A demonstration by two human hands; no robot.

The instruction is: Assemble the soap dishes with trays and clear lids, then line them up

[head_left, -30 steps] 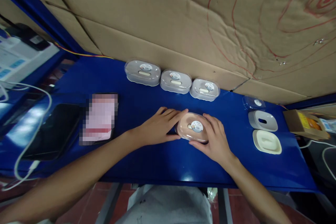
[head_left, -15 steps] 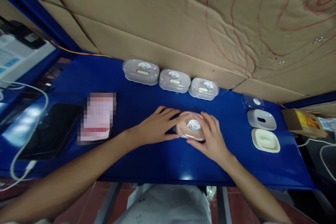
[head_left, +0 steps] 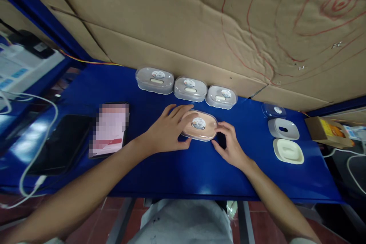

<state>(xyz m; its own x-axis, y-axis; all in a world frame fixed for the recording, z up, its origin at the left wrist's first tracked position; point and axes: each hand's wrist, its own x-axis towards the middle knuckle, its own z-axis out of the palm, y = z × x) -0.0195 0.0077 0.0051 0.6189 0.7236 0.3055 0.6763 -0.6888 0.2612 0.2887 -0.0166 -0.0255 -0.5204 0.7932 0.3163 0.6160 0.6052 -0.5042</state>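
Observation:
A peach-pink soap box (head_left: 206, 126) with a clear lid and a round white label lies between my hands over the blue table. My left hand (head_left: 167, 129) grips its left end, with fingers along the far side and thumb at the near side. At the right end my right hand (head_left: 230, 143) holds it between bent fingers and thumb. Behind it stand three greyish lidded soap boxes: the left one (head_left: 145, 80), the middle one (head_left: 183, 91) and the right one (head_left: 228, 101).
To the right lie a clear lid (head_left: 268, 111), a grey slotted shell (head_left: 294, 131) and a cream tray (head_left: 278, 152). A phone (head_left: 114, 122) and a black tablet-like device (head_left: 61, 137) with a white cable rest at left. A cardboard wall (head_left: 160, 15) bounds the back; a small carton (head_left: 317, 131) sits at far right.
The pink soap box has shifted left and away from me, showing more of its top. My right hand has drawn back from over the lid to the right end.

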